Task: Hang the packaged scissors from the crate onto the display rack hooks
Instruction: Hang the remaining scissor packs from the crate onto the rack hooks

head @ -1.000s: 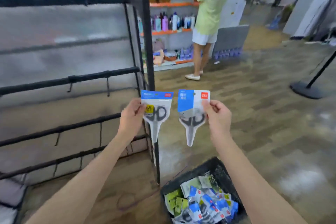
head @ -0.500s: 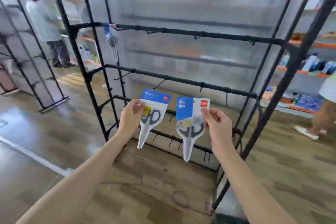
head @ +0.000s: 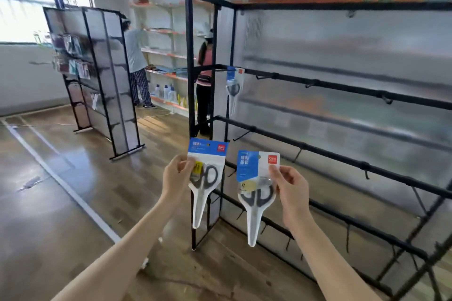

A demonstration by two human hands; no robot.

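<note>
Two scissor packs hang long axis vertical, blade tips down, blue headers up. My left hand [head: 176, 176] pinches the left pack [head: 205, 179] at its left edge, thumb in front, fingers curled behind; the pack tilts slightly, tip toward my forearm. My right hand [head: 291, 187] pinches the right pack [head: 255, 193] at its right edge, just below the header. Both forearms reach up and forward, hands apart, in front of the black rack [head: 342, 156]. A third pack [head: 234, 85] already hangs from the upper rail, beyond my fingertips. Hooks [head: 386, 100] are blurred; header print is mostly unreadable.
</note>
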